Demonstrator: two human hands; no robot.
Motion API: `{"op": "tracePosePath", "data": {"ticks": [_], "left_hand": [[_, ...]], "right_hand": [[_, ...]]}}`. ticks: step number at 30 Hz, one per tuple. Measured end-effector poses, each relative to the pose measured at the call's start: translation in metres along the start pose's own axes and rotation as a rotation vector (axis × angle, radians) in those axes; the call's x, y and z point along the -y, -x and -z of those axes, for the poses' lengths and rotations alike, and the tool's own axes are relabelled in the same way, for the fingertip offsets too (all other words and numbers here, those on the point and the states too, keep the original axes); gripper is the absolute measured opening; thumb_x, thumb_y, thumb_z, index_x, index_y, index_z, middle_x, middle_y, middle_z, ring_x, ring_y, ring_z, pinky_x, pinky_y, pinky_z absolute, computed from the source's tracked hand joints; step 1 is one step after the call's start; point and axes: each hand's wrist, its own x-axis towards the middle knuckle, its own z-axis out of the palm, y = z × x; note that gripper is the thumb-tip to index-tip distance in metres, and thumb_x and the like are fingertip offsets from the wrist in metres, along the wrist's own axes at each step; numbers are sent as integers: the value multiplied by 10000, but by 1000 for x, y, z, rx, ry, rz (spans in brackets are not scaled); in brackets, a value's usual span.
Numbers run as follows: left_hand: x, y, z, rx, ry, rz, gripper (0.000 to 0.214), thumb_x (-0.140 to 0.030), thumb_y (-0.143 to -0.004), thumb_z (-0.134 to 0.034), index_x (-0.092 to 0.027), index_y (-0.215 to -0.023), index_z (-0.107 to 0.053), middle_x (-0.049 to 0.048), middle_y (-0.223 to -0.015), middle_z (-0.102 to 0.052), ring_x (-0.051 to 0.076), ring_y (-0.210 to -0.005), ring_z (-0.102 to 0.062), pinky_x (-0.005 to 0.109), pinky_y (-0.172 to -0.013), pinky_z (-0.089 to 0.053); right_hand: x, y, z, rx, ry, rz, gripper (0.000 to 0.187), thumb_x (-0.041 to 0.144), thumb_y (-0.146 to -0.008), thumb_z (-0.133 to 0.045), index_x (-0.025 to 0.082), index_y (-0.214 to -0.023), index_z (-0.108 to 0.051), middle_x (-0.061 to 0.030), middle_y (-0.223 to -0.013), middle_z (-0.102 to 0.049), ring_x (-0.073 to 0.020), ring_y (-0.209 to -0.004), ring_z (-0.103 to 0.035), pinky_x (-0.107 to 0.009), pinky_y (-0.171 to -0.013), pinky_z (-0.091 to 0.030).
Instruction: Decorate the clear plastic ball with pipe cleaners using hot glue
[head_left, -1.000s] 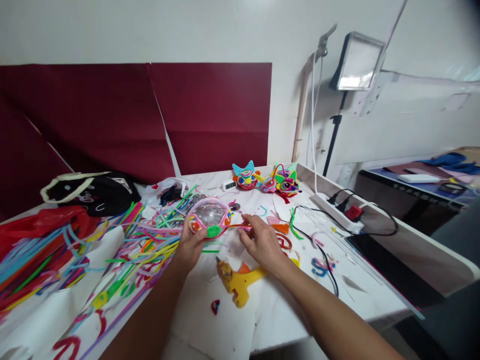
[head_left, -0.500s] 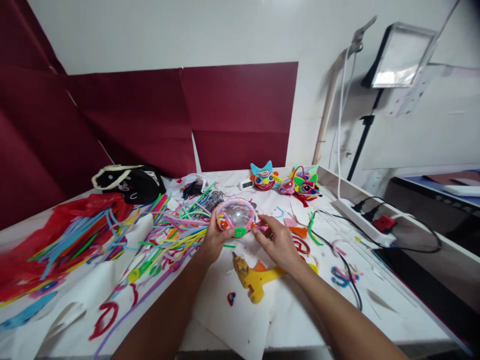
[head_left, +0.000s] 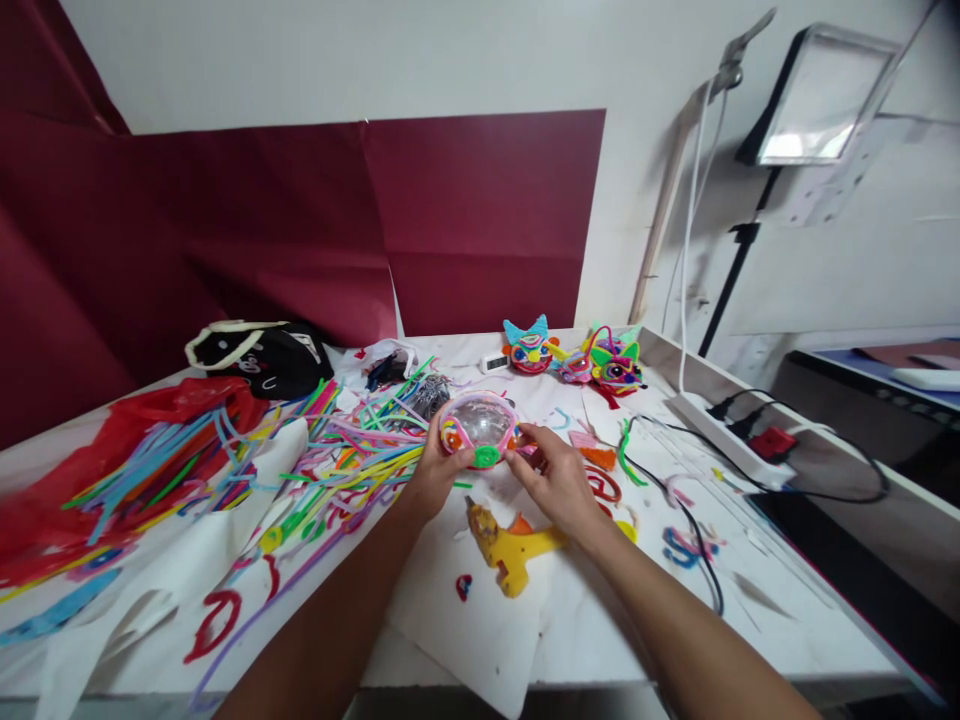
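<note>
My left hand (head_left: pixel 429 478) grips a clear plastic dome (head_left: pixel 478 428) trimmed with pink, orange and green pipe-cleaner coils, holding it up over the white table (head_left: pixel 675 590). My right hand (head_left: pixel 553 480) pinches a pink pipe cleaner at the dome's right edge. A yellow glue gun (head_left: pixel 510 545) lies on the table just below both hands. A heap of loose coloured pipe cleaners (head_left: pixel 330 460) spreads to the left of the dome.
Two finished pipe-cleaner masks (head_left: pixel 574 358) stand at the back by a dark red backdrop. A black bag (head_left: pixel 259 357) and a red plastic bag (head_left: pixel 150 420) lie at left. A white power strip (head_left: pixel 720 432) with black cords and a lamp stand (head_left: pixel 739 240) sit at right.
The view swung left and the hands now sit nearer the centre. My right hand moved in closer, its fingers now against the dome's right edge.
</note>
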Motion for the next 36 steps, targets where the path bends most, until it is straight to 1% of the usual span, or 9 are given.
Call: {"op": "tracePosePath", "data": {"ticks": [4, 10, 15, 19, 23, 26, 30, 36], "left_hand": [[0, -1, -1, 15, 10, 28, 945, -325, -677, -883, -271, -1486, -399, 96, -1286, -685, 334, -1257, -626, 506, -1099, -474], [-2, -1, 0, 37, 50, 69, 837, -358, -744, -837, -277, -1471, -429, 83, -1270, -690, 314, -1225, -645, 505, -1106, -467], [-4, 0, -3, 85, 53, 94, 812, -335, -748, -836, -268, -1455, -444, 75, -1235, -702, 293, -1186, -661, 509, -1115, -450], [-3, 0, -2, 100, 51, 93, 765, -316, -770, -814, -263, -1444, -457, 81, -1268, -687, 293, -1204, -647, 496, -1108, -453], [-2, 1, -1, 72, 34, 110, 760, -317, -758, -825, -249, -1426, -468, 90, -1260, -689, 306, -1208, -643, 495, -1089, -467], [-3, 1, -3, 48, 31, 115, 715, -314, -737, -841, -232, -1366, -512, 91, -1239, -699, 316, -1206, -647, 501, -1086, -470], [-6, 1, -6, 49, 39, 103, 636, -315, -722, -851, -218, -1281, -565, 88, -1226, -709, 325, -1216, -643, 505, -1094, -468], [-7, 1, -8, 59, 18, 56, 707, -313, -729, -851, -228, -1357, -539, 87, -1249, -701, 314, -1255, -618, 480, -1116, -447]], "right_hand": [[1, -1, 1, -16, -3, -8, 377, 413, -913, -638, 151, -1177, -701, -100, -972, -747, -224, -808, -689, -356, -767, -558], [-3, -2, 0, -28, -62, -54, 388, 461, -918, -635, 187, -1185, -697, -74, -956, -739, -196, -743, -670, -322, -677, -542], [-4, -5, 2, -55, -101, -76, 406, 471, -914, -641, 164, -1173, -701, -73, -938, -731, -176, -698, -650, -308, -657, -529], [-2, -5, 2, -63, -111, -83, 402, 476, -905, -650, 160, -1147, -706, -66, -910, -726, -165, -670, -635, -301, -641, -523], [-1, -5, 2, -67, -133, -82, 389, 471, -900, -650, 160, -1126, -709, -54, -880, -718, -149, -623, -611, -291, -614, -518], [0, -6, 2, -67, -136, -87, 375, 467, -894, -654, 165, -1109, -714, -51, -866, -718, -144, -596, -596, -291, -604, -517], [0, -6, 3, -77, -126, -86, 376, 466, -890, -655, 163, -1104, -717, -60, -878, -724, -152, -610, -604, -299, -616, -520], [-3, -5, 1, -70, -129, -78, 388, 488, -902, -644, 177, -1124, -712, -52, -882, -721, -150, -612, -607, -291, -599, -517]]}}
